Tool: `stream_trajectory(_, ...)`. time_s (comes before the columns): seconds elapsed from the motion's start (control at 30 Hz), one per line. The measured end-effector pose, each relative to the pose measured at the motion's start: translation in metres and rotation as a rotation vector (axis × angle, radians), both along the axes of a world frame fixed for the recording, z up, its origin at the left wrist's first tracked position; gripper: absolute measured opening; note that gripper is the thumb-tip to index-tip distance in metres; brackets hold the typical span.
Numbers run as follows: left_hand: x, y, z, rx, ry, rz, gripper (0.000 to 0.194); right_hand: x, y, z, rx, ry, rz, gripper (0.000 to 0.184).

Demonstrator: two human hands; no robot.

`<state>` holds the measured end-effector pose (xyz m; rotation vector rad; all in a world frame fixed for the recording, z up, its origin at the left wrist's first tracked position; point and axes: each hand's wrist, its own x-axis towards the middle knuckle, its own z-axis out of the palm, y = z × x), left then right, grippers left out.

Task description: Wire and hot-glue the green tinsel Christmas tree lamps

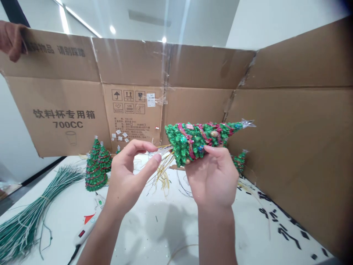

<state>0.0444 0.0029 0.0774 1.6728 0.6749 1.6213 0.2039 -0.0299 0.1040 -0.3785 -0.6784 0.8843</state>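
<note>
A small green Christmas tree (197,141) lies sideways in the air, its silver star pointing right. It carries pink garland and coloured baubles. My right hand (213,178) is closed around its underside, the thumb pressed on the front. From the tree's base trail thin clear and yellow wires (164,156). My left hand (132,169) pinches the clear wire ends between thumb and fingertips, just left of the base. More decorated trees (96,167) stand upright on the table behind my left hand, and another tree (239,162) is partly hidden behind my right hand.
A glue gun (88,224) and a bundle of green and white wires (35,209) lie at the left. Cardboard panels (198,66) wall the back and right of the white table (154,243). Black scraps (285,232) lie at right. Another person's hand (12,38) grips the cardboard top.
</note>
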Motion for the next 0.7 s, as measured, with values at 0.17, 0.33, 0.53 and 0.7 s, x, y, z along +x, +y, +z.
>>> stream_trajectory(0.17,0.000,-0.001,0.002,-0.061,-0.084,-0.015,0.018,0.005,0.001,0.000,-0.001,0.053,0.048,0.031)
stream_trajectory(0.33,0.000,-0.002,0.001,-0.029,-0.230,0.018,0.022,0.010,0.002,-0.001,-0.014,0.079,0.133,0.028)
stream_trajectory(0.53,0.001,-0.003,0.003,-0.014,-0.215,0.033,0.020,0.017,0.006,-0.003,-0.062,0.093,0.264,0.031)
stream_trajectory(0.7,-0.003,-0.002,0.002,0.011,-0.167,-0.046,0.030,0.020,0.010,-0.004,-0.061,0.061,0.300,0.034)
